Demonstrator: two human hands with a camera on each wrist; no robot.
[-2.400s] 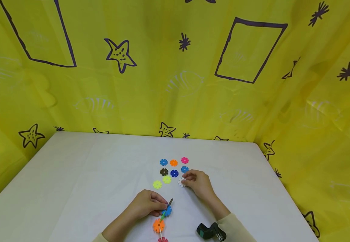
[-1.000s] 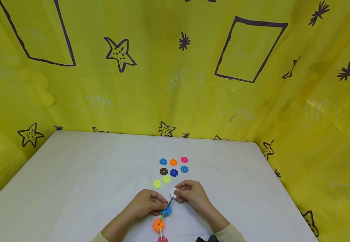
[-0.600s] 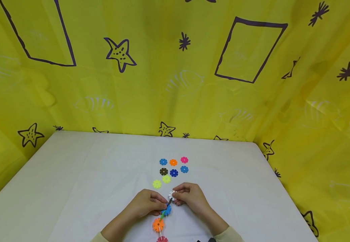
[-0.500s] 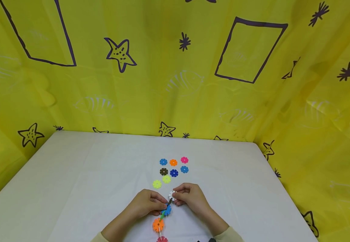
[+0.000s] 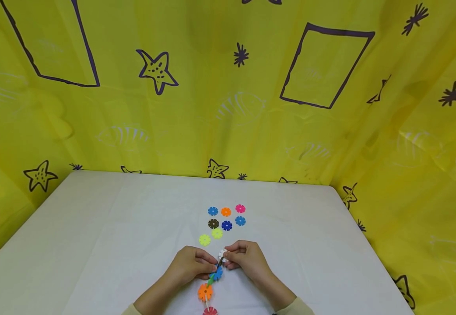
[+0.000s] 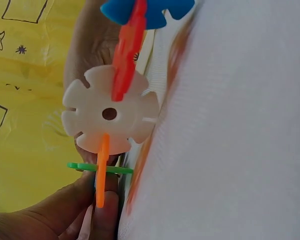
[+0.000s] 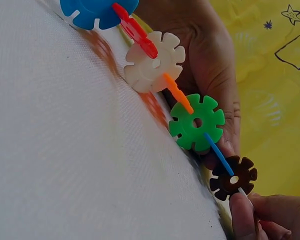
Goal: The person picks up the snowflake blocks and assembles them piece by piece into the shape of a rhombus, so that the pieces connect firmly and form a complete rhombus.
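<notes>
A chain of notched flower-shaped plastic discs runs toward the person, with an orange disc (image 5: 205, 292) and a red disc (image 5: 210, 311) nearest the front. My left hand (image 5: 190, 264) pinches the blue disc (image 5: 217, 273) of this chain between thumb and fingers. A white disc (image 5: 222, 255) is pinched by my right hand (image 5: 247, 259), its edge at the slots of the chain's brown disc (image 7: 233, 178). Between orange and blue sits a green disc (image 7: 197, 122). In the left wrist view, another white disc (image 6: 110, 107) hangs in the chain; fingers partly hide the blue disc there.
Several loose discs lie beyond the hands, among them a pink disc (image 5: 240, 208), a dark blue disc (image 5: 226, 225) and a yellow disc (image 5: 205, 239). The white table (image 5: 133, 210) ends at a yellow patterned curtain (image 5: 196, 109).
My right hand has brought the white disc from beside the loose discs down-left to the chain's brown disc. My left hand has stayed nearly still. A black object at the front has left view.
</notes>
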